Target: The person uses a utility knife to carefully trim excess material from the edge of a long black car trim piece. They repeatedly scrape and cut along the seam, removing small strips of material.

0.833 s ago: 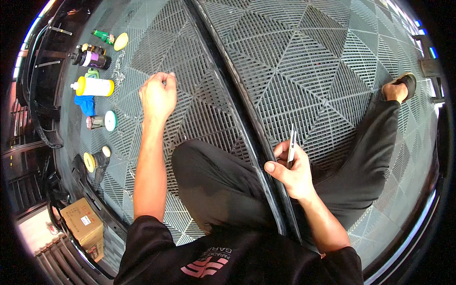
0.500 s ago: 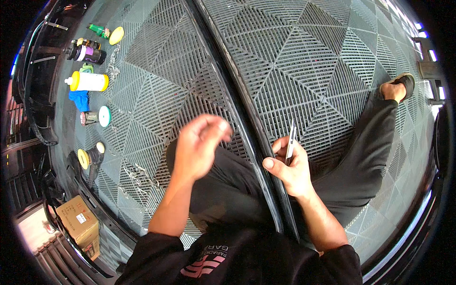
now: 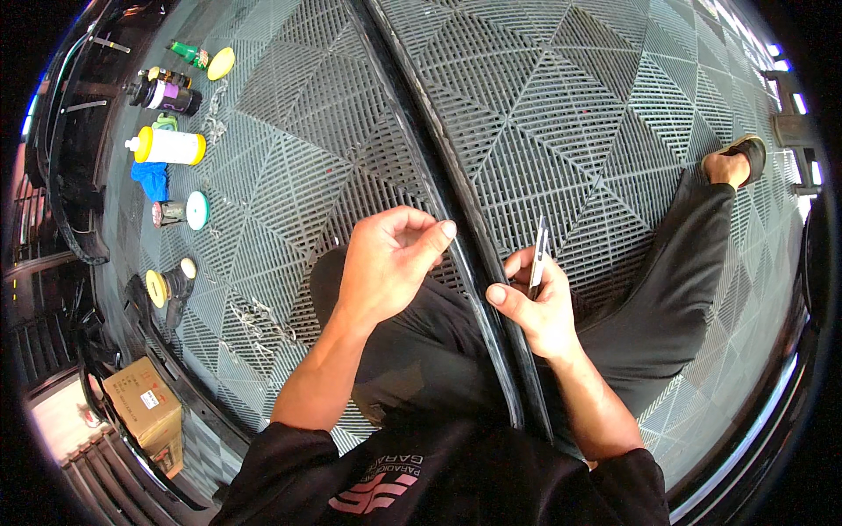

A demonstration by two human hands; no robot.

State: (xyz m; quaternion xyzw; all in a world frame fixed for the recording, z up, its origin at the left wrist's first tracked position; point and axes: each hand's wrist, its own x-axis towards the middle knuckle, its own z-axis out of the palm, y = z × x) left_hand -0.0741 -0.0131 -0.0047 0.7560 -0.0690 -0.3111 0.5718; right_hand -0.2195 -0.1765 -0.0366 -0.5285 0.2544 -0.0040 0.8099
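The long, narrow black strip with ridged edges (image 3: 437, 167) runs on a slant from the top of the view to the person's lap, its near end close to the black shirt (image 3: 491, 482). At its left edge, the left hand (image 3: 386, 263) has curled fingers with the thumb drawn in; whether it pinches anything I cannot tell. The right hand (image 3: 545, 311) grasps a slim silver-and-black knife-shaped tool (image 3: 539, 259), pointing up, while its thumb tip lies over the strip's right edge.

Rightward, grey slatted floor tiles (image 3: 605, 202) spread broadly between the strip and the outstretched black-trousered right leg (image 3: 671, 298). Leftward, the tiles reach past thin pale scraps (image 3: 259, 324) to a white-and-yellow plastic bottle (image 3: 169, 146), well apart from the strip, and a brown cardboard box (image 3: 140, 403).
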